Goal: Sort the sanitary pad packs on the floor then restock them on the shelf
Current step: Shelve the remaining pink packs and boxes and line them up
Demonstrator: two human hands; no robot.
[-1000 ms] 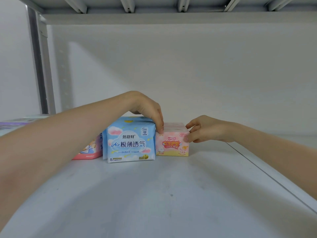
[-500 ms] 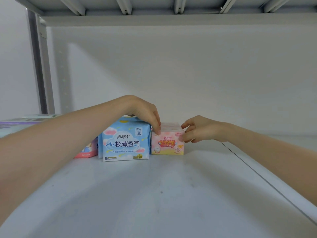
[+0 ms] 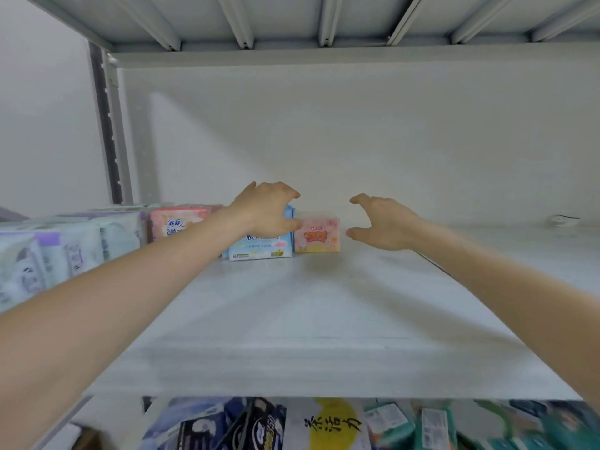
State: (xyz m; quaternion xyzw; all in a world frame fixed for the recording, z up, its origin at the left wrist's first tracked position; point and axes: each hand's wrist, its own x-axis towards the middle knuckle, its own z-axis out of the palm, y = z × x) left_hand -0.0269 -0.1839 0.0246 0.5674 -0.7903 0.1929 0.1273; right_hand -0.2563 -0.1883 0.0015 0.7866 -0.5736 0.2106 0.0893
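Observation:
A small pink and yellow pad pack [image 3: 317, 232] stands at the back of the white shelf [image 3: 308, 313]. A light blue pad pack [image 3: 259, 248] stands right beside it on the left. My left hand [image 3: 264, 209] hovers in front of the blue pack with fingers spread and loosely bent, holding nothing. My right hand [image 3: 381, 222] floats to the right of the pink pack, fingers open in a loose claw, a gap between it and the pack.
A pink pack [image 3: 177, 222] and several pale purple and white packs [image 3: 65, 251] line the shelf's left side. The shelf's upright post [image 3: 108, 131] is at left. Dark and green packs [image 3: 324, 423] fill the level below.
Both hands have let go of the pink pack and drawn back from it, fingers now spread. My head has pulled back, showing the shelf's front edge and the level below.

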